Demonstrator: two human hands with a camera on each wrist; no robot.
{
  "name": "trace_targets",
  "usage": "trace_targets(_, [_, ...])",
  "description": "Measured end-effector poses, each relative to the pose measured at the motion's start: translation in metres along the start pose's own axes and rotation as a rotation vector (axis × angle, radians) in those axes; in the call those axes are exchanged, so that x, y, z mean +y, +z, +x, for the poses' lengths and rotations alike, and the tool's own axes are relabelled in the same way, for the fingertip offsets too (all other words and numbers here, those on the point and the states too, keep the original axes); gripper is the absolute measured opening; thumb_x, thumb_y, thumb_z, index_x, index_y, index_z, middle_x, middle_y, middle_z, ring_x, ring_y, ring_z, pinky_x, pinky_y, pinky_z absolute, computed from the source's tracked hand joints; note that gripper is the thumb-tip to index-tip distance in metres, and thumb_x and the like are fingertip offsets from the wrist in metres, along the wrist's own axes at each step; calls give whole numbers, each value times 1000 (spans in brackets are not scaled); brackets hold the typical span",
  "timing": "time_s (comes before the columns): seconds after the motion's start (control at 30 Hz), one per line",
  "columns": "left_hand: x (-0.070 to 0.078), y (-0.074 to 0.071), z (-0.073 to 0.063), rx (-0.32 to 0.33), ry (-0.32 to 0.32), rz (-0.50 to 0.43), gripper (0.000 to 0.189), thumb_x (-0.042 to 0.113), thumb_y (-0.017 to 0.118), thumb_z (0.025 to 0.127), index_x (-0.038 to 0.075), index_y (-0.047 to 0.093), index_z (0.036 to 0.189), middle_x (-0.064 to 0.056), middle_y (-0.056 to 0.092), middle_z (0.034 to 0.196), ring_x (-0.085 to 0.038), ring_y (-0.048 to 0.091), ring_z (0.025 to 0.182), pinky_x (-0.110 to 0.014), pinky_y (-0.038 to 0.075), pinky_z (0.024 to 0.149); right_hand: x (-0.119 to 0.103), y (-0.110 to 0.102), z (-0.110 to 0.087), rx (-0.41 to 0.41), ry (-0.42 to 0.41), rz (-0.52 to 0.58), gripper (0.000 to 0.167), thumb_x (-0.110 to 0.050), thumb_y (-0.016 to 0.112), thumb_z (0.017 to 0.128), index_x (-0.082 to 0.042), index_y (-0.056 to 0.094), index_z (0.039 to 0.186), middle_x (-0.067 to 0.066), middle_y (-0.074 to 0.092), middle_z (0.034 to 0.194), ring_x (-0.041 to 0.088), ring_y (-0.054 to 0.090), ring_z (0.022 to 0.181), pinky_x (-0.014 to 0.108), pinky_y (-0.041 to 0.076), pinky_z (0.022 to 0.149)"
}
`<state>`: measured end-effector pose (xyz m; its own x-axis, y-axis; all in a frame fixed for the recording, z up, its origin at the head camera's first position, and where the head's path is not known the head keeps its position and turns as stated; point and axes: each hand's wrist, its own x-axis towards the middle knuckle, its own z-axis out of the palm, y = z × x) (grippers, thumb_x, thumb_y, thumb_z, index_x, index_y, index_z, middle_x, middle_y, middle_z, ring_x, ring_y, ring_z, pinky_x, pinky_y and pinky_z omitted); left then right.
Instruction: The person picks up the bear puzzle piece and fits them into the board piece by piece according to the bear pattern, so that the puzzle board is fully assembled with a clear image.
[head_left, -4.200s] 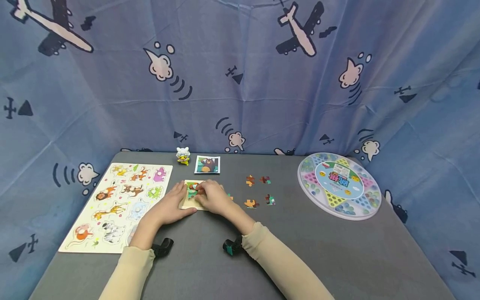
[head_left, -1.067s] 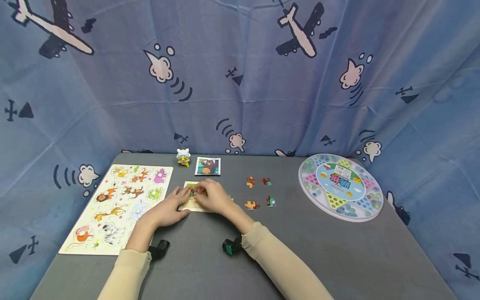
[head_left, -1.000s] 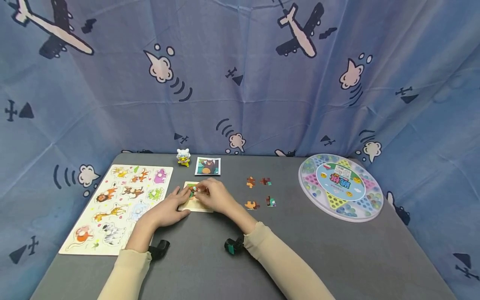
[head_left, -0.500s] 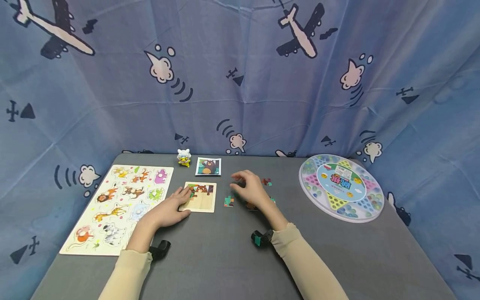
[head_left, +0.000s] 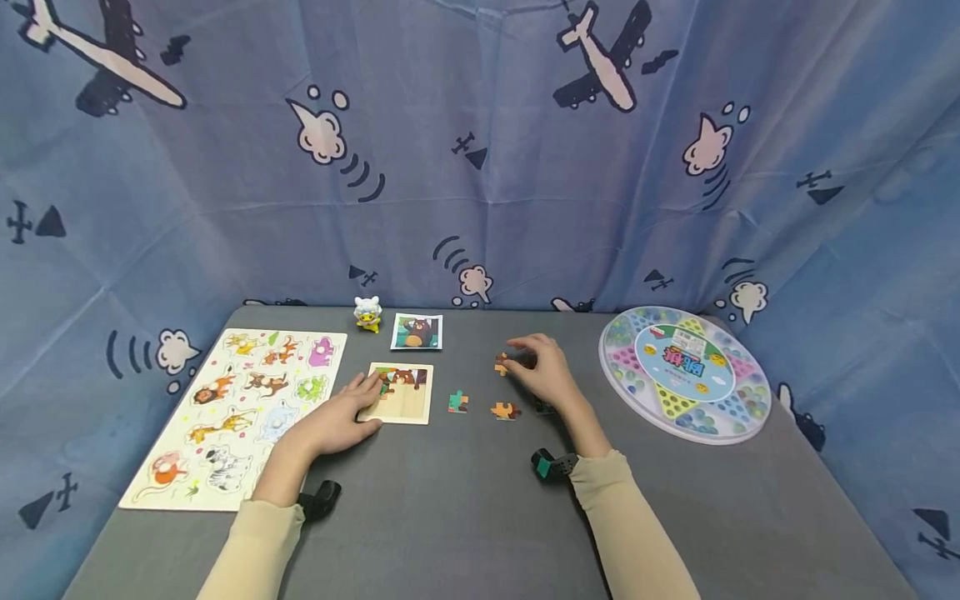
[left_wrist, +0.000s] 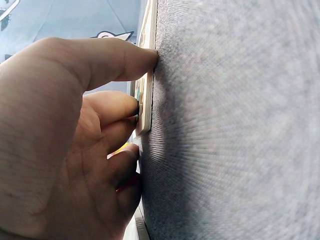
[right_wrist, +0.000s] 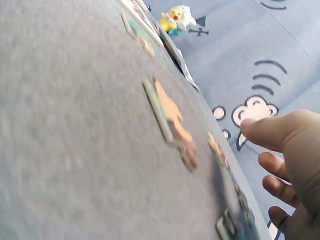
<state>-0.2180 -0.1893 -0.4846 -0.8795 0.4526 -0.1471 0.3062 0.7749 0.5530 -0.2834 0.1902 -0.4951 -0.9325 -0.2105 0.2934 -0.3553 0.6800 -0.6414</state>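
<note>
In the head view, my left hand (head_left: 333, 423) rests its fingertips on the left side of a small wooden puzzle tray (head_left: 411, 408). Pieces showing a bear's head fill the tray's upper part; bare wood shows below. My right hand (head_left: 547, 372) hovers over loose jigsaw pieces, thumb and fingers apart, nothing between them in the right wrist view. A brown piece (head_left: 501, 363) lies by its fingertips. An orange-brown piece (head_left: 506, 411) and a green piece (head_left: 458, 402) lie nearer the tray. Another piece (head_left: 543, 407) is partly covered by the right hand.
A bear picture card (head_left: 416, 332) and a small figurine (head_left: 367, 314) stand behind the tray. On the left lies a large animal puzzle board (head_left: 232, 417), partly under the left forearm. A round game board (head_left: 684, 371) sits at the right. A printed curtain (head_left: 480, 150) borders the table.
My right hand has left the tray and moved right, over the loose pieces. The bear-head pieces in the tray are now uncovered. My left hand has stayed at the tray's left side.
</note>
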Motion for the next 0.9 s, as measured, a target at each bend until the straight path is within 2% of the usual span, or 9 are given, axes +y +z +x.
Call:
trace_targets(0.33, [0,0,0,9,25,5,70,23,62,105,-6,34,162,-22,22,174,-49,11,161,-64,18,128,15,-1,-6,-66,3,-92,39,-25,83,94,-6,76,127,21,66,129,44,55,122,71,38,103])
trace_targets(0.5, [0,1,-1,14,39,-10,70,23,62,105,-8,35,161,-23,22,174,-51,11,160,-65,18,128,20,3,-7,-65,-2,-111,34,-26,83,94,-9,79,123,19,67,125,42,53,121,67,36,98])
trace_targets(0.63, [0,2,-2,10,27,-11,70,23,62,105,-6,34,162,-21,21,174,-49,10,161,-64,17,128,20,5,-7,-61,-4,-115,31,-25,83,94,-10,80,121,18,68,123,42,53,121,64,36,96])
trace_targets(0.9, [0,0,-1,11,15,-2,70,23,62,105,-6,33,162,-20,21,175,-48,10,161,-64,17,128,17,6,-6,-47,9,-153,32,-27,81,96,-10,79,123,19,68,127,42,52,125,63,38,95])
